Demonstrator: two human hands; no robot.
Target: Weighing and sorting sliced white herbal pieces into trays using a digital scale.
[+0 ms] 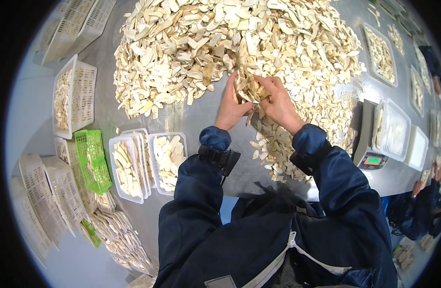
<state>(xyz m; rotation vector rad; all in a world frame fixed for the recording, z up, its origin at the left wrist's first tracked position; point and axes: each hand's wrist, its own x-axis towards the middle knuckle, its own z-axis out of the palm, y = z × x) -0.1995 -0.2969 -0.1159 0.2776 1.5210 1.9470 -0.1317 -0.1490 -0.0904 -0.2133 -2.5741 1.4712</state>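
The left hand point(231, 106) and right hand point(280, 106) curl around opposite sides of a bunch of dried mushroom slices point(246, 87), probably so loose pieces stay together, over the counter point(200, 115) at the large heap's point(182, 48) near edge.
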